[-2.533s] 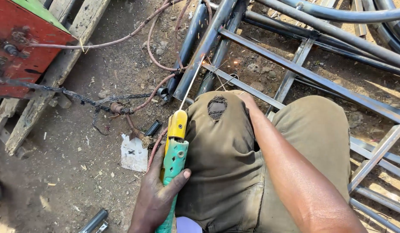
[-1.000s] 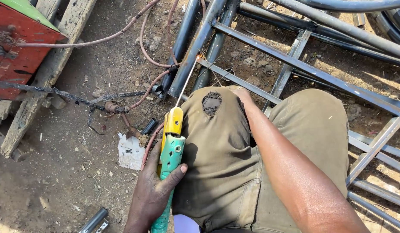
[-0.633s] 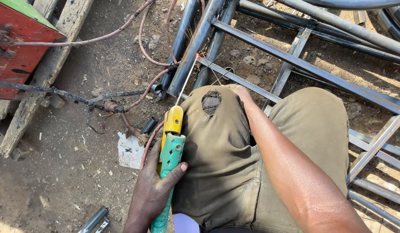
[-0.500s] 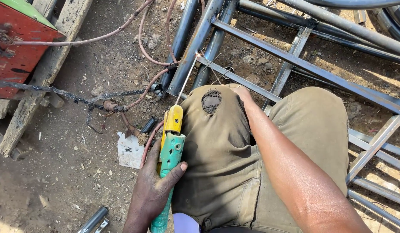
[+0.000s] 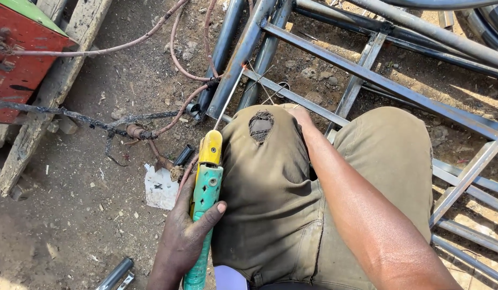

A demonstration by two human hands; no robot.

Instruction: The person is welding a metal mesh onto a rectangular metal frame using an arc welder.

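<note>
Two hands working: left hand [image 5: 187, 236] gripping welding holder [image 5: 205, 198], aiming rod [image 5: 229, 99] at steel frame [image 5: 335, 59]; right hand [image 5: 297, 114] draped over knee, grasp unclear; possibly risking trouser burns.

Left hand [image 5: 187, 236] around electrode holder [image 5: 206, 188]

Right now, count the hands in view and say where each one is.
2. The left hand grips the green-and-yellow electrode holder beside the knee; the right hand rests over the knee, its fingers mostly hidden.
</note>
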